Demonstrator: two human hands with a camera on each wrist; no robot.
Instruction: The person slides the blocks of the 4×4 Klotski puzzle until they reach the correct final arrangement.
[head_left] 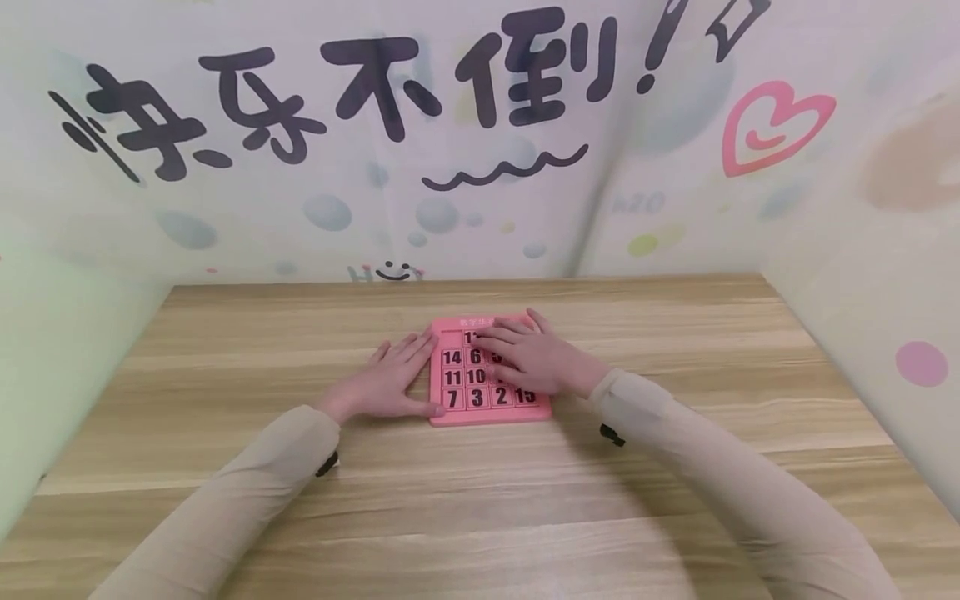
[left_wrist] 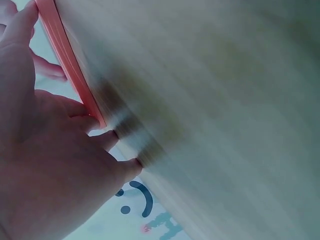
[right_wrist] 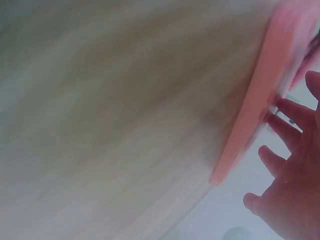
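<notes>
A pink sliding number puzzle (head_left: 465, 387) lies flat on the table, its black-numbered tiles in rows inside a raised frame. At its top-left corner the slot holds no tile. My left hand (head_left: 386, 383) rests along the left side, thumb at the lower-left corner and forefinger near the upper-left one. The left wrist view shows those fingers spread at the puzzle's edge (left_wrist: 70, 65). Over the upper right tiles reaches my right hand (head_left: 543, 358), its fingers extended and fingertips at the tiles near the middle. It hides several numbers. In the right wrist view the puzzle's side (right_wrist: 252, 100) is blurred.
The wood-grain table (head_left: 420, 508) extends around the puzzle. Behind it stands a pale wall (head_left: 255, 225) with large black characters, a pink heart and coloured spots. Side panels border the table at left and right. Small black objects (head_left: 612, 434) show beneath both sleeve cuffs.
</notes>
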